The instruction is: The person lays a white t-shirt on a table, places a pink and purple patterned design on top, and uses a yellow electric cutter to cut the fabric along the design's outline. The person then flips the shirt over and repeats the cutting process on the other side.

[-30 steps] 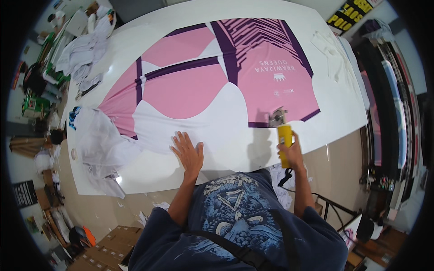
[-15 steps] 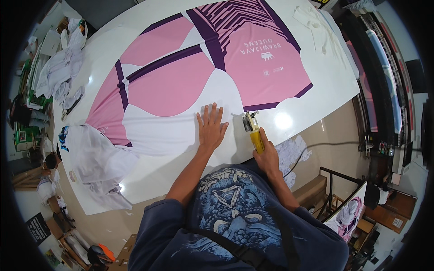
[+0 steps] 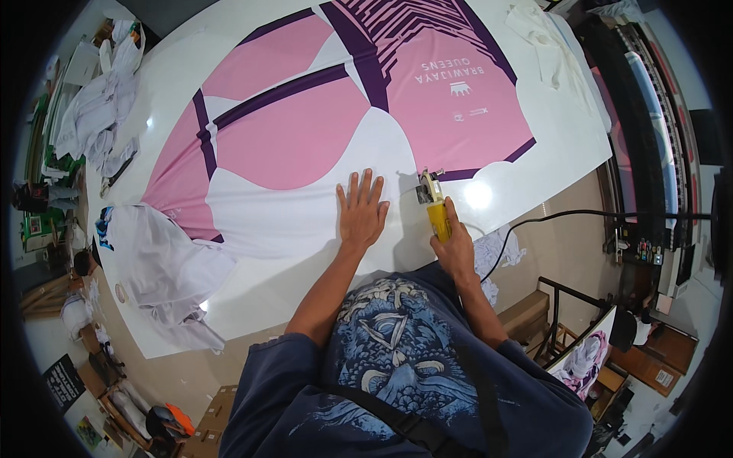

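Observation:
My left hand (image 3: 363,211) lies flat with fingers spread on the white part of a printed fabric sheet (image 3: 286,145), which has pink panels and dark purple bands. In my right hand (image 3: 456,250) is a yellow-handled electric fabric cutter (image 3: 437,215), fingers wrapped round its grip. Its metal head is beside the lower left corner of the pink jersey panel (image 3: 458,145); I cannot tell whether the blade touches the cloth.
A white table (image 3: 527,179) carries the fabric, with crumpled white cloth (image 3: 164,267) at its left. A black cord (image 3: 580,214) runs to the right. Fabric scraps (image 3: 496,252) lie on the floor. Rolls (image 3: 649,114) stand at right.
The cutter has moved slightly forward, closer to the jersey panel's corner. The cord hangs in a higher curve. My left hand stays flat on the cloth; the whole view has shifted a little.

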